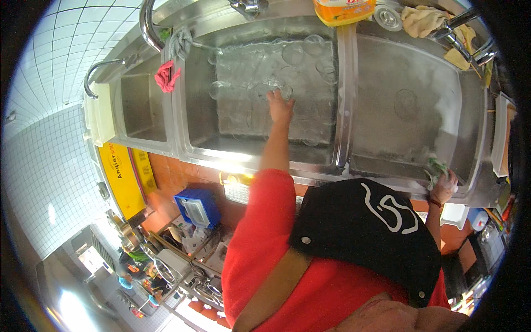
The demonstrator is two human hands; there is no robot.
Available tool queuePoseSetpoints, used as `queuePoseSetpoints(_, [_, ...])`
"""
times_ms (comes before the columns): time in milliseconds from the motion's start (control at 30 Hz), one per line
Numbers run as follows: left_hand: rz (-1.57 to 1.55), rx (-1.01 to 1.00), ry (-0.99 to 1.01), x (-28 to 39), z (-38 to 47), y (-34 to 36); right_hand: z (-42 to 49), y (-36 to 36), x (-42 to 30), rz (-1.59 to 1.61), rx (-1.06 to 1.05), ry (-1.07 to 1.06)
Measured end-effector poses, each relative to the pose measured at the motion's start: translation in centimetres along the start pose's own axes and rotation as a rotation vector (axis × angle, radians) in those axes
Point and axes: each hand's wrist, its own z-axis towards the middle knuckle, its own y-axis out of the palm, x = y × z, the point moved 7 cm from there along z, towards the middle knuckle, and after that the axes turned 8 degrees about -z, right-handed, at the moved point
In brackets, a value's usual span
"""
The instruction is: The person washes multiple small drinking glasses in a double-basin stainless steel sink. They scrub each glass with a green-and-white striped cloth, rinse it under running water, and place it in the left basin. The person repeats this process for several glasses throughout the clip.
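My left hand [281, 108] reaches down into the middle sink basin [201, 143]. Its fingers and thumb are around the edge of a clear round cup [286, 90]; the exact hold is hard to see. More clear round vessels [293, 54] lie in the water around it, several along the back and right side. At the near right corner of the right-hand basin [386, 166], my right hand [444, 186] grips a green and whitish scrubbing cloth [436, 166]. White foam [450, 103] lines that basin's right side, and a faint round shape [405, 103] shows on its bottom.
A yellow-orange container [345, 11] stands behind the divider, beside a clear round lid [388, 18]. Beige gloves [421, 23] lie near a faucet [460, 45]. A pink cloth [167, 76] and grey cloth [181, 42] hang left. Below stands a blue crate [198, 205]. People [137, 269] work in the distance.
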Motion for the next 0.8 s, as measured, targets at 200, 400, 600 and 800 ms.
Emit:
queuePoseSetpoints(200, [0.124, -0.128, -0.101, 0.1, 0.7, 0.8, -0.1, 0.9, 0.7, -0.049, 0.01, -0.033])
queuePoseSetpoints(400, [-0.12, 0.124, 0.071, 0.0, 0.8, -0.3, -0.1, 1.4, 1.1, -0.081, 0.012, -0.078])
queuePoseSetpoints(600, [-0.416, 0.342, -0.147, -2.4, 0.8, -3.7, -0.4, 0.8, 1.0, 0.005, 0.019, 0.021])
queuePoseSetpoints(800, [-0.599, 0.448, 0.269, 11.2, -2.4, -5.7, -0.3, 0.4, 0.2, 0.025, -0.002, 0.011])
